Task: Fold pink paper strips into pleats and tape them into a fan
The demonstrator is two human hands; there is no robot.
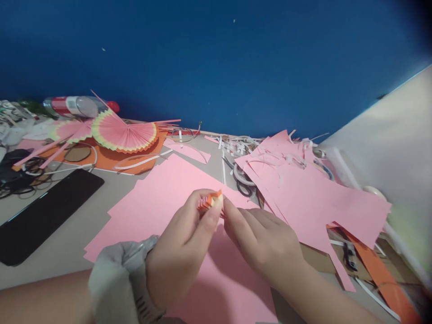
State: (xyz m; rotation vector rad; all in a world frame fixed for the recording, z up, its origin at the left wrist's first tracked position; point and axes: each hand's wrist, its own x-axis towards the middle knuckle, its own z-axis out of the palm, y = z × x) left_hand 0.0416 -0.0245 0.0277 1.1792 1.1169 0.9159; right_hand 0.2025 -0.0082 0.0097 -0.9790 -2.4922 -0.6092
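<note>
A small bundle of accordion-folded paper (209,200), pink with orange and pale yellow edges, is pinched in my left hand (185,234), thumb on top. My right hand (263,240) meets it from the other side, its fingers closed around the bundle's right end, which they mostly hide. Both hands are above a stack of pink paper sheets (158,193). Farther back on the left rests a pleated paper fan (124,132), pink with a yellow and orange rim.
Left of the stack lies a black phone (50,213); a plastic bottle (76,106) lies behind the fans. On the right are cut pink sheets (303,193), scissors (245,184), a dark cutter-like tool (350,256) and orange strips (381,274). A blue wall (216,67) rises behind.
</note>
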